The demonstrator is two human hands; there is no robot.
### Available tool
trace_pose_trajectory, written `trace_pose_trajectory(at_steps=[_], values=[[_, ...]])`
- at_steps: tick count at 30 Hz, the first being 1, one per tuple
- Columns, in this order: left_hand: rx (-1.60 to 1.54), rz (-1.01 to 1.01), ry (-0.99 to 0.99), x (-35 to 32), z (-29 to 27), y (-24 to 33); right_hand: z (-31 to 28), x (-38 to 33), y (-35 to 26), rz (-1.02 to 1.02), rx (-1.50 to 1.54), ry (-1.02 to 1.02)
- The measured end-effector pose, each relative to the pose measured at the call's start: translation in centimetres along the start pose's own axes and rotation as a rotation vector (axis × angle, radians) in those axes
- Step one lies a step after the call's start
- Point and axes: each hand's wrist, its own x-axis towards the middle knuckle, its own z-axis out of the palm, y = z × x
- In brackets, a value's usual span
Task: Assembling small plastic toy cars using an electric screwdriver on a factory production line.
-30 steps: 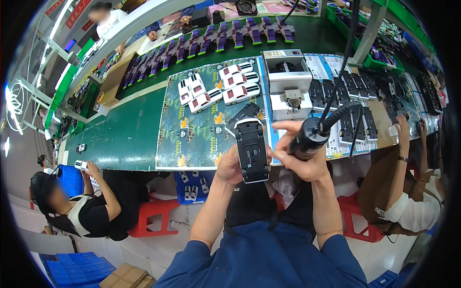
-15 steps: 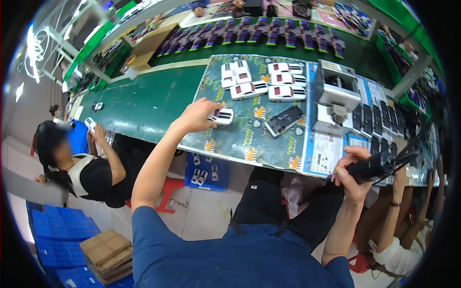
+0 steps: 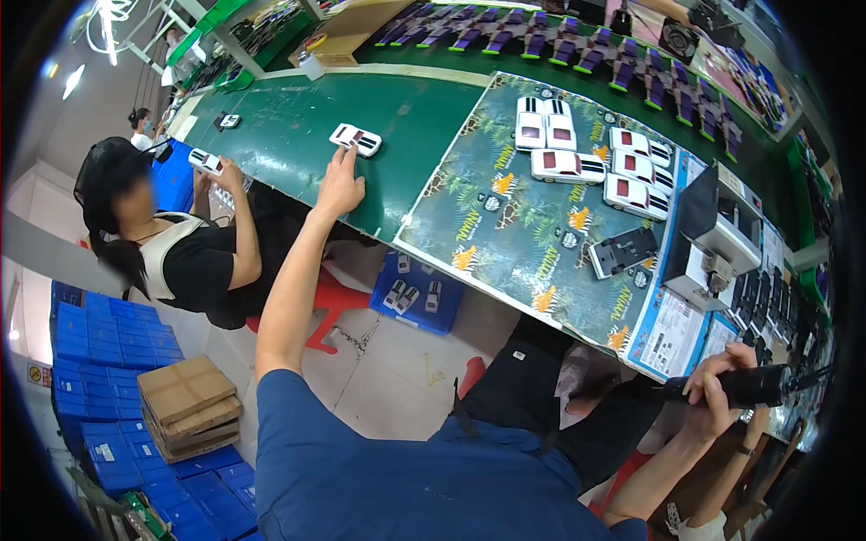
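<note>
My left hand point(image 3: 341, 183) is stretched out over the green bench, its fingers extended and the tips touching the near side of a white toy car point(image 3: 356, 139) with black stripes. My right hand point(image 3: 714, 389) is wrapped round a black electric screwdriver point(image 3: 756, 386) with a cord, near the bench's front edge. On the patterned mat point(image 3: 433, 221) several more white toy cars point(image 3: 566, 167) stand grouped at the far side. Nearer the right side of the mat lies a black toy car base point(image 3: 624, 252).
A grey metal fixture point(image 3: 713, 234) stands right of the mat, with black car bases point(image 3: 758, 302) beyond it. A co-worker point(image 3: 194, 243) at the left holds another white car. Below the bench edge sits a blue bin point(image 3: 419, 307) with cars. Purple parts point(image 3: 559, 45) line the back.
My left hand has carried the white car leftward off the mat onto the green bench, and its fingers have straightened. My right hand still holds the screwdriver. The view has swung left.
</note>
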Motion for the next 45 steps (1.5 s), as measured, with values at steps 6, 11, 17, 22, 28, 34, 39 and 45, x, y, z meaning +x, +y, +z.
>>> trace_pose_trajectory(at_steps=[6,11,17,22,28,34,39,45], values=[[0.133,-0.049,0.065,3.4,-0.7,-1.2,-0.4,0.0,0.0,0.011,-0.016,-0.012],[0.562,0.107,-0.016,8.4,-0.5,-4.2,-0.6,-0.3,-0.3,0.028,-0.047,0.023],[0.471,0.127,-0.321,12.2,-3.8,4.6,-0.7,-0.6,-1.0,0.033,-0.031,0.050],[-0.007,0.189,-0.297,14.9,1.1,16.5,-0.2,-0.3,-0.7,0.029,-0.003,0.054],[-0.188,0.134,0.051,15.2,3.9,18.6,-0.9,-1.4,-1.4,0.004,0.017,0.056],[-0.438,-0.013,-0.036,13.6,5.2,15.7,-1.6,-1.6,-1.8,-0.016,0.086,0.055],[-0.718,0.128,0.036,14.1,8.8,20.4,-1.9,-1.5,-1.7,0.021,0.061,0.030],[-0.752,0.004,0.121,12.8,6.7,20.4,-2.6,-2.2,-1.6,0.002,0.122,0.001]])
